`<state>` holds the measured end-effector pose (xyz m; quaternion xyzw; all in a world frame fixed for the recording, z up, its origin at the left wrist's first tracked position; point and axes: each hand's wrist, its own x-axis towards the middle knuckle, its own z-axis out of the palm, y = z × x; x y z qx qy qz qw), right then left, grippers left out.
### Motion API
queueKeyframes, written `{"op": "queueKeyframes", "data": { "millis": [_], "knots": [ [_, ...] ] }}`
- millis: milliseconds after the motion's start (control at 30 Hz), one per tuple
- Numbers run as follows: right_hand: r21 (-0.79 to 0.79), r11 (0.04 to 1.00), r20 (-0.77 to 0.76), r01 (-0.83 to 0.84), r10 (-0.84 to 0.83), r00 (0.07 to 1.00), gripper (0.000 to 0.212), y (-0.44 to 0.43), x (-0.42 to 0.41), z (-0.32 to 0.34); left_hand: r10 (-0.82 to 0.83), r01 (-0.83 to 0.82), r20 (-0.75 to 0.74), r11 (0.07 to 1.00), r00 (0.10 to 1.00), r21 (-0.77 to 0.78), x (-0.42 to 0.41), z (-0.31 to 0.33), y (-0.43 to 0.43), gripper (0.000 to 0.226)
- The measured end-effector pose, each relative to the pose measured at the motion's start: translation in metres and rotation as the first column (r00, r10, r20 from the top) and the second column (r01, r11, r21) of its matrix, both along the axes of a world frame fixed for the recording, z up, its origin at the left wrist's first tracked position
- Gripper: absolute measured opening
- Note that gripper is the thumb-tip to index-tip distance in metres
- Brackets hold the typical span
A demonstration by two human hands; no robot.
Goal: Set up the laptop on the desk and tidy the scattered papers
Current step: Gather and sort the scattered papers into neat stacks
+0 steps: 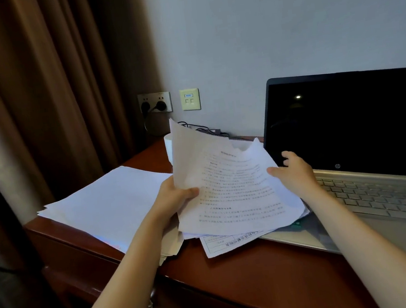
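Grip: left hand (176, 195) clamps printed sheets (232, 193); right hand (293, 171) pinches their edge nearest laptop (348, 136).
Printed sheets: fanned; tap edges square on desk (237, 277).

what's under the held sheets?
Under the held sheets: more loose sheets, a form poking out onto the desk, and the laptop corner. How many sheets lie beneath is hidden. Left hand and right hand hold them up.

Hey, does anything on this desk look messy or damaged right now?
Yes. The top sheet in the left hand looks torn along its upper edge, and loose sheets beneath lie askew, overlapping a front corner of the laptop.
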<state>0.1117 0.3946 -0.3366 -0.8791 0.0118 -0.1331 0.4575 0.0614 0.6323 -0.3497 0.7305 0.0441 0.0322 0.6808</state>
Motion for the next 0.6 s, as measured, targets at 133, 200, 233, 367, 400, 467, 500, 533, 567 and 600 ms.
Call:
{"op": "queueKeyframes", "data": {
  "millis": [133, 200, 233, 367, 400, 467, 500, 533, 567, 600],
  "knots": [
    [-0.012, 1.000, -0.057, 0.028, -0.029, 0.998, 0.076, -0.004, -0.005, 0.006, 0.080, -0.075, 0.060, 0.994, 0.995, -0.082, -0.002, 0.005, 0.000, 0.033],
    [0.063, 0.998, -0.090, -0.001, 0.007, 0.996, 0.080, -0.005, -0.005, 0.008, 0.121, -0.117, 0.131, 0.993, 0.984, -0.033, -0.001, 0.013, 0.000, 0.033],
    [0.116, 0.993, -0.099, -0.018, 0.030, 0.995, 0.081, -0.005, -0.006, 0.009, 0.134, -0.131, 0.170, 0.991, 0.976, -0.028, -0.002, 0.020, 0.000, 0.033],
    [0.291, 0.951, -0.043, -0.108, 0.126, 0.991, 0.057, 0.002, -0.012, 0.023, 0.177, -0.210, 0.349, 0.976, 0.920, 0.059, -0.010, 0.051, 0.004, 0.026],
    [0.340, 0.928, 0.000, -0.156, 0.165, 0.986, 0.046, 0.005, -0.015, 0.028, 0.181, -0.225, 0.389, 0.972, 0.903, 0.069, -0.012, 0.059, 0.006, 0.026],
    [0.442, 0.869, 0.081, -0.223, 0.209, 0.974, 0.035, 0.011, -0.019, 0.037, 0.177, -0.244, 0.449, 0.965, 0.876, 0.095, -0.014, 0.075, 0.010, 0.027],
    [0.480, 0.846, 0.109, -0.231, 0.204, 0.973, 0.033, 0.015, -0.020, 0.040, 0.168, -0.247, 0.468, 0.963, 0.868, 0.111, -0.015, 0.083, 0.013, 0.027],
    [0.511, 0.828, 0.133, -0.230, 0.189, 0.973, 0.032, 0.020, -0.021, 0.044, 0.161, -0.246, 0.482, 0.962, 0.861, 0.119, -0.015, 0.090, 0.016, 0.028],
    [0.531, 0.817, 0.151, -0.225, 0.170, 0.974, 0.031, 0.026, -0.021, 0.046, 0.157, -0.246, 0.495, 0.962, 0.855, 0.121, -0.015, 0.097, 0.019, 0.028],
    [0.547, 0.806, 0.168, -0.226, 0.158, 0.973, 0.030, 0.033, -0.021, 0.048, 0.158, -0.250, 0.506, 0.961, 0.848, 0.118, -0.016, 0.102, 0.023, 0.028]
  ]
}}
